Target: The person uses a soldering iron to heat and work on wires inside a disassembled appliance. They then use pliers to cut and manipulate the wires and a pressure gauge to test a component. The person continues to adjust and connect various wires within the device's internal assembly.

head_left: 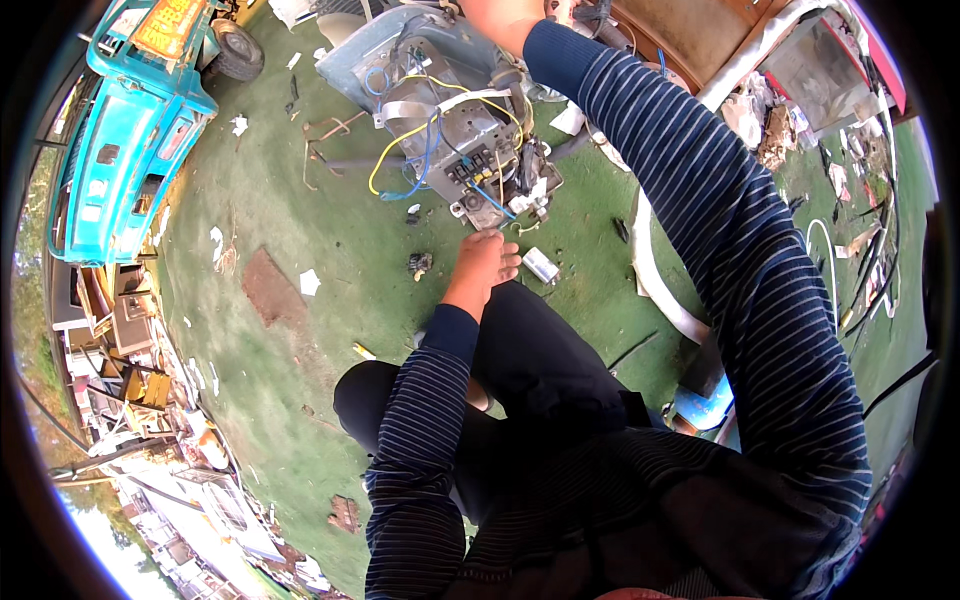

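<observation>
A broken-open appliance (455, 135) lies ahead of me, with a grey metal chassis, a row of dark parts and loose blue, yellow and white wires. Its bluish-grey casing (350, 58) spreads out behind the chassis. My left hand (485, 264) is at the chassis's near end, fingers loosely bent and a little apart; I see nothing held in it. My right hand (505, 18) reaches past the casing's far right side. It is cut off by the upper edge, so its fingers are hidden. A small silvery block (541, 266) lies on the ground just right of my left hand.
A turquoise vehicle (130, 150) stands at the far left, above piled scrap furniture (125, 340). Bent metal rods (325, 148) lie left of the appliance. On the right are a curved white tube (655, 270), a blue cylinder (703, 405) and scattered rubbish (775, 130).
</observation>
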The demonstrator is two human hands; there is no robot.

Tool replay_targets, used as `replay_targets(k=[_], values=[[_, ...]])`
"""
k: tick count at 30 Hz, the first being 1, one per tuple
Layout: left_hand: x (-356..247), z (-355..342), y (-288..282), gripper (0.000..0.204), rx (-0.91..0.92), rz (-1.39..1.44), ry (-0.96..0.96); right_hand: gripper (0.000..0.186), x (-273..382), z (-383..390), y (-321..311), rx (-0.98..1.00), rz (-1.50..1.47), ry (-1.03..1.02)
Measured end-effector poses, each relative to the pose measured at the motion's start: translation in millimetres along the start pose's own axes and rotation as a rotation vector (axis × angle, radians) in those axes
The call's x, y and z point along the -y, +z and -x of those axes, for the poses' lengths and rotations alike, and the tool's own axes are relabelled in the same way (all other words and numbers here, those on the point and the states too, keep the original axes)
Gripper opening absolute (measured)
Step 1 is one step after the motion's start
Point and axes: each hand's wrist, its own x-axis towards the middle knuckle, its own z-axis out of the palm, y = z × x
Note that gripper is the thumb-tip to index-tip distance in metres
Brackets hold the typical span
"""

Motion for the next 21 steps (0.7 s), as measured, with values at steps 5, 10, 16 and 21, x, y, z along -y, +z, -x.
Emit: replay_targets(k=[5,10,16,21], values=[[29,-28,19,0.042,-0.040,0.710,-0.219,0.026,-16,-7,-5,0.181,0.202,-0.242],[42,-57,8,0.044,0.156,1.137,-0.210,0.025,-8,-13,-13,0.450,0.371,-0.439],[25,-15,1,0.022,-0.228,1.122,0.131,0.030,-12,11,-50,0.407,0.180,-0.196],[-9,62,21,0.021,-0.671,0.556,0.752,0.033,-59,66,-100,0.438,0.024,-0.055]])
